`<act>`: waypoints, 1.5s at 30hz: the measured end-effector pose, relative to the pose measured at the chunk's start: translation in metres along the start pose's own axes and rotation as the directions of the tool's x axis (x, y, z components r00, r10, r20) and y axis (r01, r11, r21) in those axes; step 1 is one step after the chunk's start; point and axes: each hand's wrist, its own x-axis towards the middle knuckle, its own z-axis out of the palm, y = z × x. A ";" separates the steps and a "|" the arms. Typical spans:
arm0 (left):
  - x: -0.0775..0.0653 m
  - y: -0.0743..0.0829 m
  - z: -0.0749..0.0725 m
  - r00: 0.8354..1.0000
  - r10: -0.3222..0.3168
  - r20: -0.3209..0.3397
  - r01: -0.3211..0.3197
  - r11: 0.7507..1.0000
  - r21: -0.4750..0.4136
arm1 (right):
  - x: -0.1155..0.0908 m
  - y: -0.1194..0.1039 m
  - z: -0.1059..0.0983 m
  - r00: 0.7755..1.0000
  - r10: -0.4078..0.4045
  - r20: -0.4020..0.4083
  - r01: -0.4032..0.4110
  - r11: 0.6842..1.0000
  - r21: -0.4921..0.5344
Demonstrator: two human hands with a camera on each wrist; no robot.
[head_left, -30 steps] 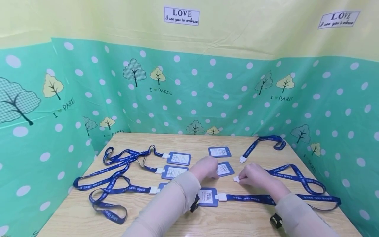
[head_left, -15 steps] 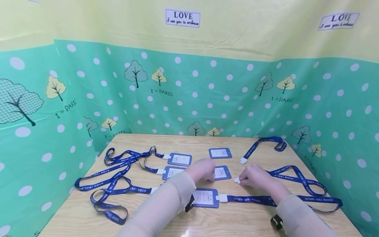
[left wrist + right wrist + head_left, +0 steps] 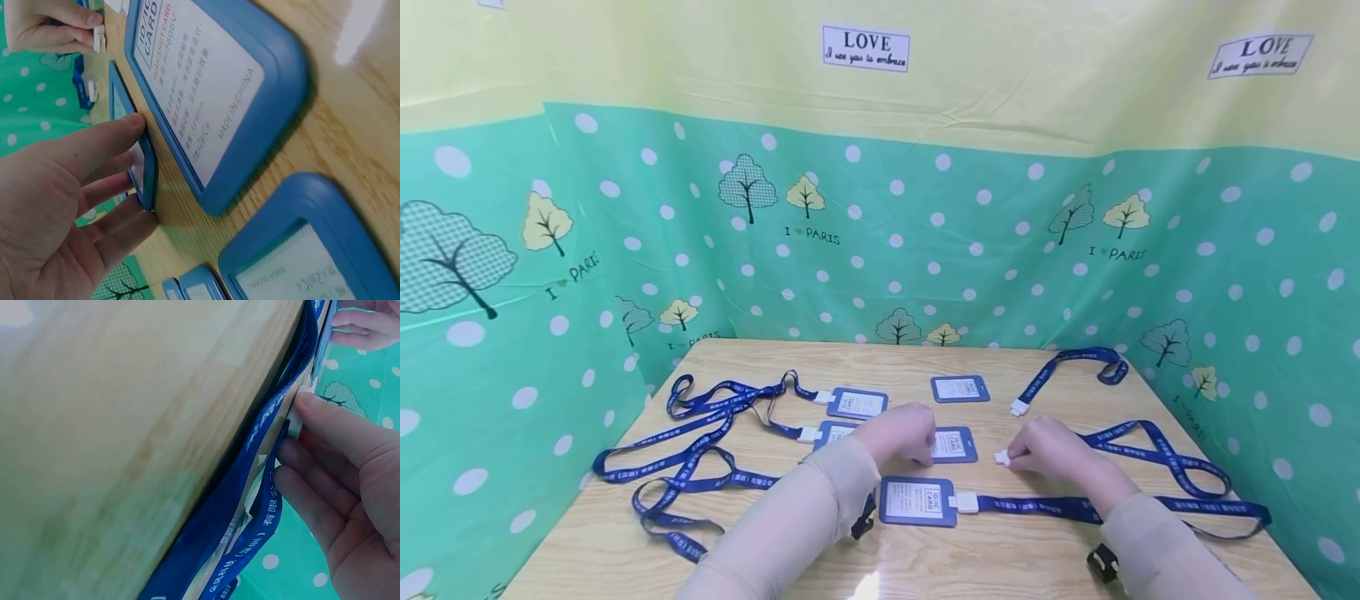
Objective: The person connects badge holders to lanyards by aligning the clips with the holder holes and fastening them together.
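Note:
My left hand (image 3: pixel 898 435) grips a blue ID badge holder (image 3: pixel 955 447) at its left end. In the left wrist view the thumb (image 3: pixel 119 134) lies on the near long edge, and the other fingers reach round the end. To its right, my right hand (image 3: pixel 1048 450) pinches the white clip (image 3: pixel 1002 457) of a dark blue lanyard (image 3: pixel 1165 450) between thumb and fingers. A short gap separates this clip from the holder. The right wrist view shows the thumb over the clip (image 3: pixel 295 422), the strap trailing below.
Nearer me lies another badge holder (image 3: pixel 917 502) joined to a lanyard (image 3: pixel 1037 506). A loose holder (image 3: pixel 960 388) and a lanyard (image 3: pixel 1037 379) lie farther back. On the left, holders (image 3: pixel 859 403) are clipped to tangled lanyards (image 3: pixel 655 467). Patterned curtain (image 3: pixel 820 292) surrounds the wooden table.
My left hand has drawn the badge holder left and slightly nearer me, and its tilt has levelled out. The right hand has stayed almost in place with the clip.

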 end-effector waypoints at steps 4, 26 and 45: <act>-0.002 -0.003 0.001 1.000 0.020 -0.004 -0.020 1.000 0.017 | 0.001 0.001 0.001 1.000 0.012 0.002 -0.012 1.000 0.001; -0.020 -0.013 -0.001 0.999 0.031 0.022 -0.031 0.999 0.031 | -0.001 0.002 0.001 1.000 -0.018 -0.011 0.018 1.000 0.010; -0.026 -0.016 -0.003 0.999 0.017 0.051 -0.017 1.000 -0.009 | 0.000 0.002 0.002 0.999 -0.028 -0.018 0.028 0.999 -0.015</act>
